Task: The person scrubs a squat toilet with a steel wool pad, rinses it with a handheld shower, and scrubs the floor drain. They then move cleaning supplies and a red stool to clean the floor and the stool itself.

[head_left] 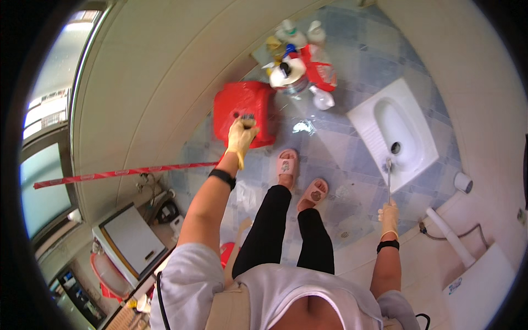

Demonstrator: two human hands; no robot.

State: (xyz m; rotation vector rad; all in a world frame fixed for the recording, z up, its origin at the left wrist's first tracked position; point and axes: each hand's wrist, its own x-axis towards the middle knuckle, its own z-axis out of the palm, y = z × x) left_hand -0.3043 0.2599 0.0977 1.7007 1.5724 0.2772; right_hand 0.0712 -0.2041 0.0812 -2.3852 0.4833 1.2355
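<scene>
My right hand (389,216), in a pale rubber glove, grips the thin handle of a toilet brush (389,175). The brush's head rests at the near end of a white squat toilet (381,119), beside the dark drain hole. My left hand (241,138), in a yellowish glove, is over the near side of a red plastic stool (225,101). Its fingers are curled, and whether they hold anything is unclear. A red patterned pole (123,172) runs from the left to behind my left wrist, where its end is hidden.
Cleaning bottles (317,32), a red-and-white bag (321,68) and a round white-topped container (288,73) stand beyond the stool. A washing machine (134,239) is at lower left. A white drain pipe (449,237) runs along the right wall. Water glistens on the tiled floor (303,127).
</scene>
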